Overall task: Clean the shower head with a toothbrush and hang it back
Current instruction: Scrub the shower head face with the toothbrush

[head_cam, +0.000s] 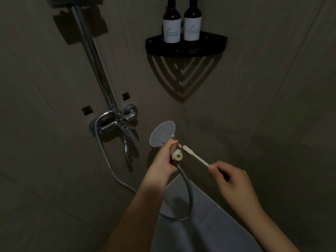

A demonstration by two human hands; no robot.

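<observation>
Forearms reach in from the bottom edge over a pale grey fixture [190, 228], possibly a toilet cistern, though the light is too dim to be sure. The right hand [231, 180] has its fingers curled round the tail of a white toothbrush [197, 157], pinching it between thumb and forefinger. The bristle end points up and to the left, ending just beside the fingertips of the left hand [166, 158]. Those left fingers are wrapped round the handle of the handheld shower head [162, 134]. Its round spray face stands just above the knuckles and is tilted toward the camera. A cream ring-shaped fitting [177, 156] sits on the handle just beside the left thumb. Below the palm, the metal hose [188, 190] loops down.

Beyond the left fingers are the chrome mixer tap [116, 122] and the riser pipe [94, 57]. Farther, above both hands, is a black corner shelf [205, 47] with two dark bottles [171, 20].

By my reading, the head is already off its mount and the brush is ready, but the bristles are beside the handle, not on the spray face. Whether any scrubbing is done cannot be told. Hanging it back is left to do.
</observation>
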